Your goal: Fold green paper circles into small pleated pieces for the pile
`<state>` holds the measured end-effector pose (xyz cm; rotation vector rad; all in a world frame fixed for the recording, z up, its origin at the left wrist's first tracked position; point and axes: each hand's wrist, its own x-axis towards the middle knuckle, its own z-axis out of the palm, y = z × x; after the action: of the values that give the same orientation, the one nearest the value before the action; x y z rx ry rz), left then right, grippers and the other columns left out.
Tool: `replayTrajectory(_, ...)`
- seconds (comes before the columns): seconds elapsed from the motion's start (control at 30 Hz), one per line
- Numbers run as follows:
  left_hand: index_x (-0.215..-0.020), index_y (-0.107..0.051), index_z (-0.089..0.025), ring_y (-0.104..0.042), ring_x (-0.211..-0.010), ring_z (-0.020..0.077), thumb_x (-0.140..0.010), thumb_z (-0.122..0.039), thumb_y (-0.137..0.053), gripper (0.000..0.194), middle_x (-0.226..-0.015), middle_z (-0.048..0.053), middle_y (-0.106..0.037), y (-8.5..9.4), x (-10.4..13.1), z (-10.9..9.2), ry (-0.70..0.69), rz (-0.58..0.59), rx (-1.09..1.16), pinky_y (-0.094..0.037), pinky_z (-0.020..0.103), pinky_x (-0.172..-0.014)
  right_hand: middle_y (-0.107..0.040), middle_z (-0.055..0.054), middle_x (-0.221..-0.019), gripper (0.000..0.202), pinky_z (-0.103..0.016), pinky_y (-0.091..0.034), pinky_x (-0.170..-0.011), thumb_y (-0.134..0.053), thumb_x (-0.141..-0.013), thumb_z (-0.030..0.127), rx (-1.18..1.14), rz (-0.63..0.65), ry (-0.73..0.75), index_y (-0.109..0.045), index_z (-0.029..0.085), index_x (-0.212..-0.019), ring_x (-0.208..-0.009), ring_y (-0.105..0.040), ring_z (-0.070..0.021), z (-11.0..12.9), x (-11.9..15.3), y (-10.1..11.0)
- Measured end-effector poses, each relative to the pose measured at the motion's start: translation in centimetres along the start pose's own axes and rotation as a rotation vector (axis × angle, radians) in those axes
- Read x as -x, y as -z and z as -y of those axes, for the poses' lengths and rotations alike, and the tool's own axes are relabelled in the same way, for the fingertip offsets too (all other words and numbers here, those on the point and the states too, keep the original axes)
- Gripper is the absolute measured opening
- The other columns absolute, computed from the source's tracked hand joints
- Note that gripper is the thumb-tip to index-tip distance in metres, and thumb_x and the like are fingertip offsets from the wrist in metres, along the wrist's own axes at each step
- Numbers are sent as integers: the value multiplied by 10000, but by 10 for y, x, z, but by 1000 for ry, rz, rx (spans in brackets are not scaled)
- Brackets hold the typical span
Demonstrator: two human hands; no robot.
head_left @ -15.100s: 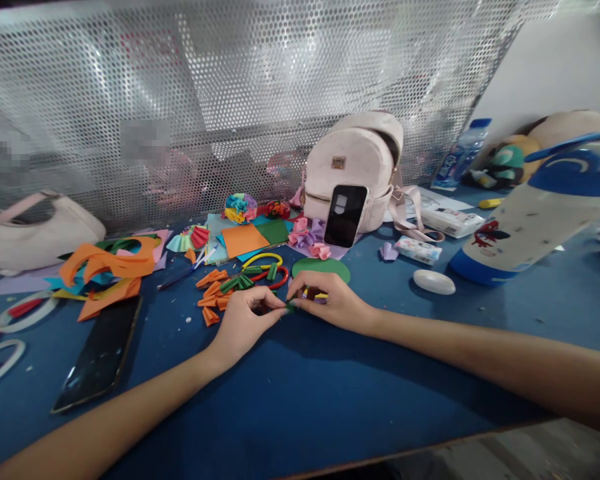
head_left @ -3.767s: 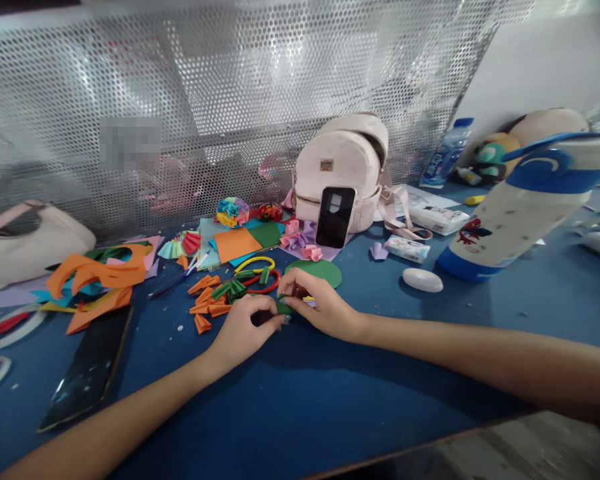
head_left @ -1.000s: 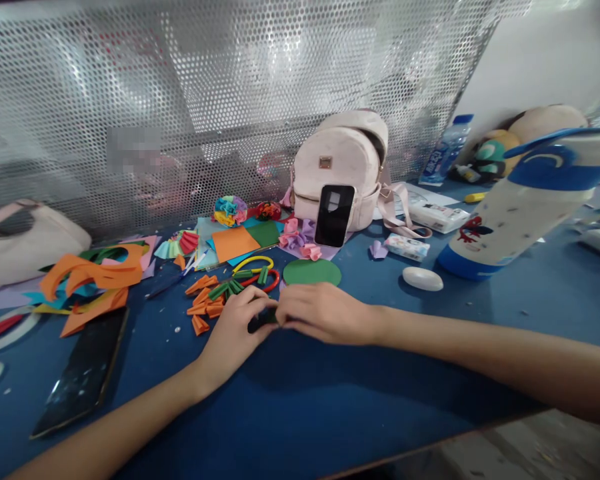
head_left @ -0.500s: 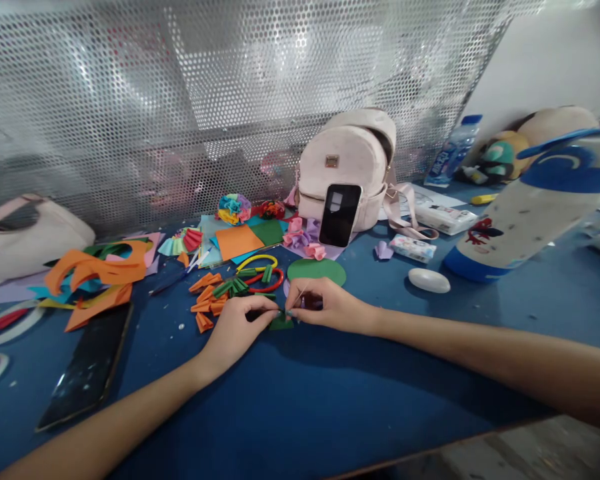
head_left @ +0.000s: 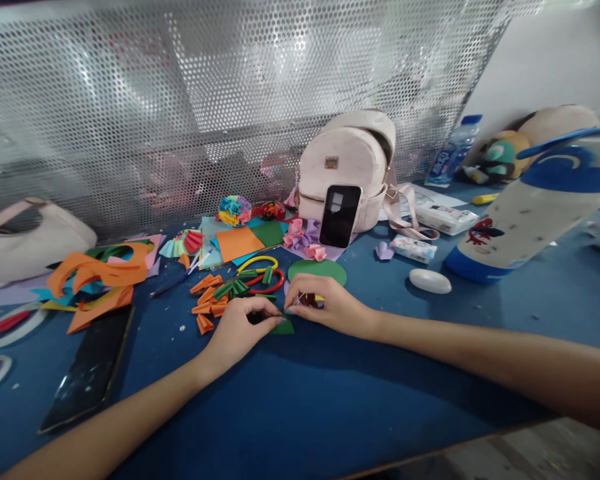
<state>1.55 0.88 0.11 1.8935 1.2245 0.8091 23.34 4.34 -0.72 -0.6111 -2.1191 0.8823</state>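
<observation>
A small piece of green paper (head_left: 283, 327) is pinched between the thumb and fingers of my left hand (head_left: 243, 327). My right hand (head_left: 333, 303) meets it at the fingertips, closed on the paper's upper edge; part of the paper is hidden by the fingers. Behind my right hand lies a green paper circle (head_left: 317, 269). Folded orange paper pieces (head_left: 207, 301) and folded green paper pieces (head_left: 231, 288) lie just beyond my left hand, beside red-handled scissors or a ring, partly covered, with a yellow loop (head_left: 257, 262).
A white backpack (head_left: 343, 160) stands at the back with a phone (head_left: 340, 217) leaning on it. Another phone (head_left: 87, 373) lies at left beside orange paper scraps (head_left: 100, 267). At right are a large bottle (head_left: 525, 207), a white oval case (head_left: 430, 281) and a tissue pack (head_left: 414, 249).
My fingertips have shifted slightly on the green paper, and its lower corner now shows a little further right and lower. Both arms stay nearly in place.
</observation>
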Motion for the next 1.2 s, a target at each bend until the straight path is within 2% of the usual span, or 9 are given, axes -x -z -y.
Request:
replayTrajectory(0.13, -763, -756, -186, -699, -708, 183, -827, -211, -659, 119, -759, 16, -774, 0, 0, 0, 13, -13, -38, -524, 271, -665, -651, -14, -777, 178, -225, -481, -603, -651, -939, 313, -82, -48, -98, -658, 155, -859, -643, -595, -111, -5, -2, 8)
replayTrajectory(0.2, -783, -767, -188, -710, -722, 192, -834, -219, -653, 128, -786, 23, -786, 0, 0, 1, 15, -17, -48, -534, 280, -670, -652, -7, -747, 192, -219, -472, -583, -677, -919, 316, -79, -51, -82, -655, 156, -817, -626, -592, -109, -8, -3, 12)
replayTrajectory(0.37, -850, -797, -194, -747, -816, 223, -830, -193, -642, 156, -875, 37, -813, 0, -1, 2, 13, -25, -52, -572, 321, -765, -665, 7, -695, 109, -213, -472, -586, -640, -906, 174, 23, -33, -58, -656, 164, -799, -612, -611, -108, -6, -2, 12)
replayTrajectory(0.53, -873, -806, -208, -750, -856, 230, -853, -203, -627, 181, -909, 31, -816, 0, -1, 0, -11, -17, -35, -571, 330, -817, -696, 21, -699, 142, -202, -455, -571, -575, -897, 65, 76, 10, -63, -634, 177, -833, -566, -605, -94, -1, 1, 4)
replayTrajectory(0.73, -696, -752, -179, -689, -679, 202, -918, -291, -572, 307, -696, 20, -747, 3, 0, -2, -58, -29, -36, -514, 287, -658, -678, 26, -690, 138, -200, -452, -577, -569, -910, 73, 59, 13, -54, -625, 181, -844, -579, -598, -97, -2, 1, 2)
replayTrajectory(1.03, -814, -824, -199, -728, -813, 222, -845, -278, -674, 172, -847, 47, -803, 1, -1, 5, -9, 1, 97, -542, 303, -760, -668, 15, -696, 91, -190, -446, -574, -604, -931, 136, 94, 9, -6, -638, 175, -857, -588, -596, -98, -2, 3, 3)
replayTrajectory(1.2, -742, -790, -202, -713, -733, 203, -807, -244, -697, 121, -763, 22, -785, 0, -4, 4, 44, 20, 58, -532, 290, -700, -683, 3, -742, 105, -199, -439, -591, -585, -957, 152, 213, 16, 62, -650, 178, -880, -624, -612, -110, -4, 5, 1)
